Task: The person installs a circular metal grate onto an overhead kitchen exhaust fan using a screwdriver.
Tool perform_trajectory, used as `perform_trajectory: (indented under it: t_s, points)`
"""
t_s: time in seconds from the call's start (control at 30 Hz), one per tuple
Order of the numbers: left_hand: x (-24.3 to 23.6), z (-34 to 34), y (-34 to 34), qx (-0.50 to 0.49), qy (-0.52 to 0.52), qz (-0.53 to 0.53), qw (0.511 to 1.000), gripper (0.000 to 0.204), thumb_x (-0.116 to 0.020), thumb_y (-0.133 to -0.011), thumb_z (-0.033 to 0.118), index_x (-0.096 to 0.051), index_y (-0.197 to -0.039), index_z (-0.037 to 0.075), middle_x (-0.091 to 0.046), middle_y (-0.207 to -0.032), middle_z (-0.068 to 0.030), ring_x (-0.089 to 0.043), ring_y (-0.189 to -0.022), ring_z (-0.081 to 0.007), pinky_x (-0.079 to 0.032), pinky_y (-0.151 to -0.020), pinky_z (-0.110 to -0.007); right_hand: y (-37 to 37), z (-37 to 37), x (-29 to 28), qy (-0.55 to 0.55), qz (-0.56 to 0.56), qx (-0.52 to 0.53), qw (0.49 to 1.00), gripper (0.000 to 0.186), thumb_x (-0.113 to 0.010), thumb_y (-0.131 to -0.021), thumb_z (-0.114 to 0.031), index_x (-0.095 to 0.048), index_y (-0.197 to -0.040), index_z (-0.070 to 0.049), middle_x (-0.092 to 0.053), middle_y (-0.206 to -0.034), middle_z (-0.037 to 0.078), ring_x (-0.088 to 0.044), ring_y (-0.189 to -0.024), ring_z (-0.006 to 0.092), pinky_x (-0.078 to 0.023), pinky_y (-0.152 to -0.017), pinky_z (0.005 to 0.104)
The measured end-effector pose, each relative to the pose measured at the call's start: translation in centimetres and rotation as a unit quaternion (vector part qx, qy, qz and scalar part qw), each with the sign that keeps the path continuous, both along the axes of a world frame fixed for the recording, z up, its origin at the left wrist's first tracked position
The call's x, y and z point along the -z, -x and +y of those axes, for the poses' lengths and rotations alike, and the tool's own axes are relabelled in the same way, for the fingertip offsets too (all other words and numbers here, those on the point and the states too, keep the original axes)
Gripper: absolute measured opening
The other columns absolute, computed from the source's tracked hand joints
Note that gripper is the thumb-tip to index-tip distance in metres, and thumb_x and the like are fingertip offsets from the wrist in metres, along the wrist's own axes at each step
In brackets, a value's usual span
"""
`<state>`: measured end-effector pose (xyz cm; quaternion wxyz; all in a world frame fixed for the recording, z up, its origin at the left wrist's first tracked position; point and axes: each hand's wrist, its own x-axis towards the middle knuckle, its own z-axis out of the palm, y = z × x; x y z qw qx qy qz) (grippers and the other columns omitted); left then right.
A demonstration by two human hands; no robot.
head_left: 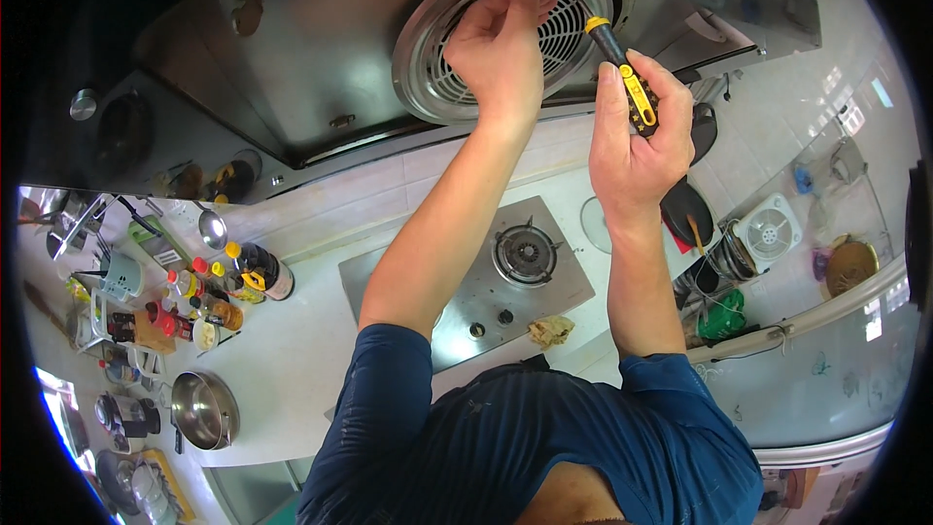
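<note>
Overhead, a range hood (321, 63) holds a round metal vent ring (413, 78) with a slatted grille (569, 44) inside it. My left hand (501, 58) is raised against the grille, its fingers bent and pressed together; whatever they may pinch is hidden behind the thumb and palm. In my right hand (641, 136) is a screwdriver (622, 68) with a black and yellow handle. Fingers and thumb wrap its handle from below. Its thin shaft slants up and left, and the tip meets the upper rim of the vent ring, just above my left fingertips.
Below my arms is a gas stove (466, 321) with a burner (526, 253) and a crumpled yellowish cloth (551, 332). Several sauce bottles (262, 272) and a steel pot (204, 410) stand left. Dark pans (688, 214) and a white fan-like square (770, 233) lie right.
</note>
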<state>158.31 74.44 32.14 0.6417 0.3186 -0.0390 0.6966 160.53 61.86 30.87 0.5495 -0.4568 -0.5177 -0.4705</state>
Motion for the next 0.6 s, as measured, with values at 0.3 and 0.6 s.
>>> perform_trajectory:
  t_s: [0.3,0.6]
  points:
    - [1.7,0.0,2.3,-0.124,-0.037,0.093,0.987,0.026,-0.073,-0.095,0.001,-0.057,-0.115,-0.004,-0.075,-0.090,-0.0116,-0.074,-0.077,-0.0167,-0.059,-0.072,-0.028,0.3,0.3,0.4,-0.007,0.030,-0.015,0.999,0.024,-0.080,-0.094,-0.003,-0.068,-0.113,0.004,-0.073,-0.096,0.009,-0.067,-0.073,0.0106,-0.054,-0.065,0.0248]
    - [1.4,0.9,3.8,-0.281,-0.050,0.200,0.937,0.049,-0.079,-0.088,0.005,-0.045,-0.123,0.002,-0.074,-0.087,-0.0117,-0.072,-0.073,-0.0224,-0.056,-0.071,-0.036,0.1,0.6,0.3,-0.025,0.013,-0.002,1.000,0.025,-0.082,-0.092,-0.004,-0.068,-0.111,0.004,-0.074,-0.090,0.009,-0.066,-0.067,0.0107,-0.054,-0.061,0.0251]
